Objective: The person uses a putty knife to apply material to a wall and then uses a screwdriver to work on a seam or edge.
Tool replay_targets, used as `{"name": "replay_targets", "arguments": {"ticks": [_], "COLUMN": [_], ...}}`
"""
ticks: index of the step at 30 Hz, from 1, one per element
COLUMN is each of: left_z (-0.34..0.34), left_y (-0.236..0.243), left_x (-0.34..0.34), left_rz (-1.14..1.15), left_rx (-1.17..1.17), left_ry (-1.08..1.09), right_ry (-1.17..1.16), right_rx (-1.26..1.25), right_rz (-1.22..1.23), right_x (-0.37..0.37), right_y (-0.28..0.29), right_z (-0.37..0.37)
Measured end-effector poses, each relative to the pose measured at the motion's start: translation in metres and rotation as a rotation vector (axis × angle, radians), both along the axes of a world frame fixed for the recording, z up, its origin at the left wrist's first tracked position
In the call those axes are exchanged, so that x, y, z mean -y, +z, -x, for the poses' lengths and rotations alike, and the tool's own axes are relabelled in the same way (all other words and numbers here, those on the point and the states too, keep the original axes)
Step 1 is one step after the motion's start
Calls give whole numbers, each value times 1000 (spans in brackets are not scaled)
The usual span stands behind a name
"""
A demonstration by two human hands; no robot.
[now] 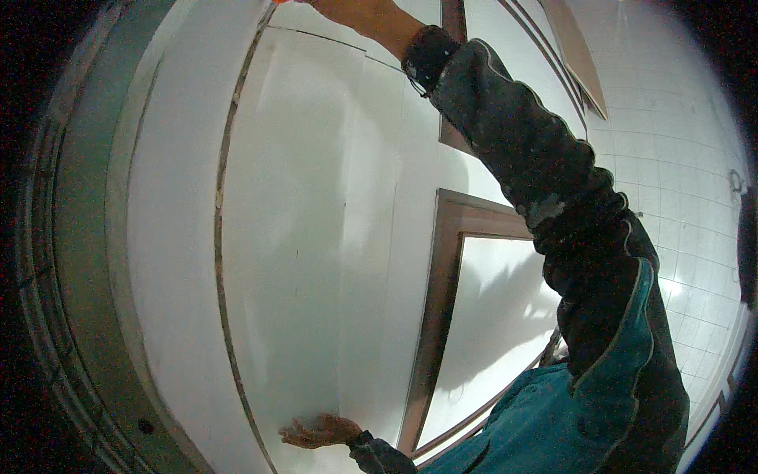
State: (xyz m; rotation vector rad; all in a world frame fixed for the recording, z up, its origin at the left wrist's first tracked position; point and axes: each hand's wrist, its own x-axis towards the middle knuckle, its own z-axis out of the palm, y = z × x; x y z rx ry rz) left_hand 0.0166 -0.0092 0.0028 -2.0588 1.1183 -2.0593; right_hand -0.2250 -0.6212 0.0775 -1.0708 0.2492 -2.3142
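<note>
At the top edge my right hand (pixel 351 11) is partly cut off by the frame. A small bit of an orange-red thing (pixel 281 1) shows at its finger end; its kind cannot be made out. My right arm (pixel 545 189) stretches across the view in a dark, pale-smeared sleeve. Near the lower edge my left hand (pixel 320 431) is empty, fingers apart and loosely bent, over or against a smooth whitish panel (pixel 308 237); whether it touches cannot be told. A thin dark line (pixel 316 38) crosses the panel near my right hand.
A brown, rough-edged seam (pixel 222 205) runs along the panel's left side, beside a white strip (pixel 174 237). Brown frames (pixel 446 261) border pale areas right of the panel. White tiled surface (pixel 695 237) lies at far right, with a tan board (pixel 580 59) near the top.
</note>
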Motion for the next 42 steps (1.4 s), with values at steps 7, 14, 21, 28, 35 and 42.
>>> {"name": "replay_targets", "arguments": {"ticks": [7, 14, 21, 28, 35, 42], "left_z": [2, -4, 3, 4, -7, -3], "left_y": [5, 5, 5, 7, 5, 4], "left_x": [-5, -4, -5, -3, -11, -10], "left_rz": [47, 62, 79, 41, 54, 104], "left_rx": [40, 59, 88, -23, -31, -60], "left_ry": [77, 18, -1, 62, 75, 84], "right_ry": [165, 367, 806, 714, 251, 1006], "right_rx": [84, 192, 91, 132, -6, -19], "right_rz": [-27, 42, 182, 196, 120, 130], "right_x": [17, 36, -7, 11, -35, -24], "right_y": [15, 15, 9, 1, 19, 6], "right_z": [-49, -54, -48, -43, -64, -38]}}
